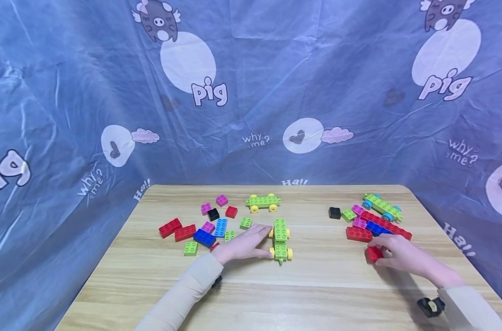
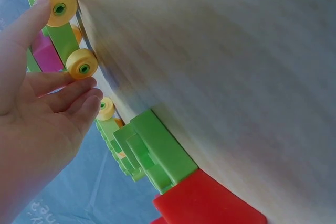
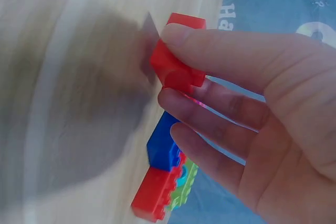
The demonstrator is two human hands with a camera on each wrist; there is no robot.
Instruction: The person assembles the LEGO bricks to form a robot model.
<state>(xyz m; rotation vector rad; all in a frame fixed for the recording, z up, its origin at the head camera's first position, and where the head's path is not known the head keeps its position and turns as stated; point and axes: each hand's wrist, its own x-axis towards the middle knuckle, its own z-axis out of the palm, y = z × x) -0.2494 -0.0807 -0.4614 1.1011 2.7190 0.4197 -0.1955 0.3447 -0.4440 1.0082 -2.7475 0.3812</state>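
My left hand (image 1: 244, 242) reaches over the table to a green toy car base (image 1: 280, 250) with yellow wheels. The thumb presses one wheel (image 2: 62, 7) and the fingers hold at another wheel on the same side. A magenta brick (image 2: 46, 53) sits within the car, below a raised green brick (image 1: 280, 226). On the right, my right hand (image 1: 405, 255) pinches a small red brick (image 3: 178, 59) between thumb and fingers, close above the tabletop. Just beyond it lie a red brick (image 1: 359, 234) and a blue brick (image 1: 379, 229).
Loose bricks, among them a dark blue one (image 1: 204, 238) and a light blue one (image 1: 220, 227), lie left of the car. A second yellow-wheeled base (image 1: 263, 202) stands behind it. At the far right are a blue-wheeled base (image 1: 383, 207) and a black brick (image 1: 335, 213).
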